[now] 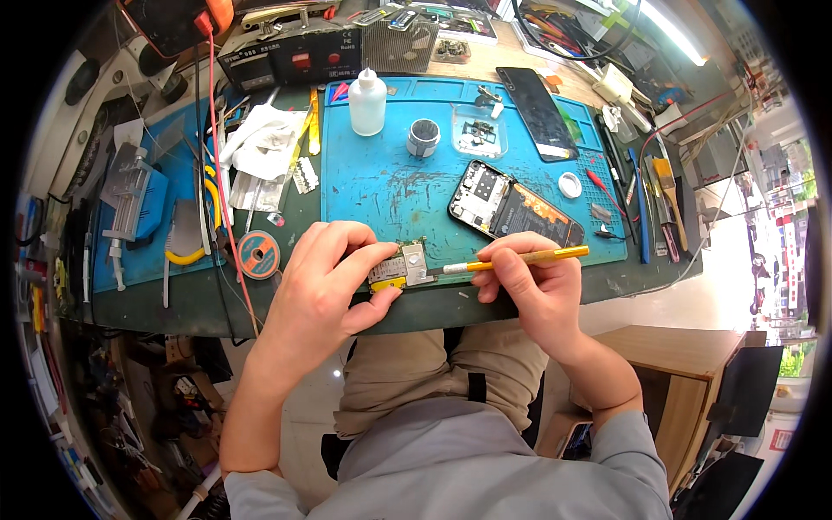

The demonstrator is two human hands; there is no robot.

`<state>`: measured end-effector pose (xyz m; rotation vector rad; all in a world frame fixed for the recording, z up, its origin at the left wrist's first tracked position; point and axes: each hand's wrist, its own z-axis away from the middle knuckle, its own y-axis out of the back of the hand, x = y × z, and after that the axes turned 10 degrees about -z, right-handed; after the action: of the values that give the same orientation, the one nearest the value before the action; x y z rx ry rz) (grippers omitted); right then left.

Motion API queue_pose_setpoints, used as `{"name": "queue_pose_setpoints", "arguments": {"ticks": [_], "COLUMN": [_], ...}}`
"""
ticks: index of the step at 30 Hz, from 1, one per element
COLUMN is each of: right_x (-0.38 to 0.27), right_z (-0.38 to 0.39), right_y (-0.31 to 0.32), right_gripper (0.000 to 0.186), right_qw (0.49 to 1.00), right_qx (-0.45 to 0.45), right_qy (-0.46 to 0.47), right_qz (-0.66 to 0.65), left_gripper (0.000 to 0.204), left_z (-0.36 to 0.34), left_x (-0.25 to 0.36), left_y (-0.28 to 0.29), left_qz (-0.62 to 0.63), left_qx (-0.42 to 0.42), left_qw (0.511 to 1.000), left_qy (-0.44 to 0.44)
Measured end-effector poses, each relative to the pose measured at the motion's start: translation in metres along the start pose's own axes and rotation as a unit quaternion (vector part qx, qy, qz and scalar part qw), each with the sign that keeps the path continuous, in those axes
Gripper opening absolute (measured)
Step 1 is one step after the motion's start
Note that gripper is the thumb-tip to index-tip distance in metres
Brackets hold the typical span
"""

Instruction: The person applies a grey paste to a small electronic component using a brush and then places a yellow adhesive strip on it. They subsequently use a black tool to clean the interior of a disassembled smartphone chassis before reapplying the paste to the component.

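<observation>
A small phone circuit board [401,268] with metal shields and a yellow edge is pinched between the thumb and fingers of my left hand [329,273], at the front edge of the blue mat. My right hand [533,282] grips a slim golden pen-like tool [529,259]. Its thin tip reaches the board's right side; whether it touches I cannot tell. Behind the tool lies an opened phone body [516,208], its battery and inner frame exposed. The phone's dark panel [537,113] rests farther back on the right.
On the blue mat [364,191] stand a white dropper bottle [367,104], a small jar [424,139] and a clear parts tray [479,134]. A solder spool [258,255] sits left of my left hand. Red and black cables [221,173] hang across the left side. Brushes [667,191] lie at right.
</observation>
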<state>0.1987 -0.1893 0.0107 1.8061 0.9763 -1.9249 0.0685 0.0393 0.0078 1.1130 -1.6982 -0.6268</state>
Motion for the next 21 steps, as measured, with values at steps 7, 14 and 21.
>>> {"name": "queue_pose_setpoints", "arguments": {"ticks": [7,14,21], "right_x": [0.0012,0.0007,-0.0026], "right_z": [0.0029,-0.0043,-0.0038], "right_y": [-0.0063,0.0003,0.0013], "right_gripper": [0.016,0.012,0.026], "right_qw": [0.997,0.944,0.905], "right_qx": [-0.02,-0.113,-0.165], "right_qy": [0.021,0.203,0.272], "right_qz": [0.077,0.235,0.282], "left_gripper": [0.047,0.048,0.047], "left_z": [-0.0002,-0.0007,-0.0001], "left_x": [-0.0005,-0.0009,-0.001], "left_y": [0.0001,0.0003,-0.0002], "left_qz": [0.005,0.004,0.006], "left_qx": [0.004,0.004,0.008], "left_qw": [1.0,1.0,1.0], "left_qy": [-0.004,-0.004,-0.004]}}
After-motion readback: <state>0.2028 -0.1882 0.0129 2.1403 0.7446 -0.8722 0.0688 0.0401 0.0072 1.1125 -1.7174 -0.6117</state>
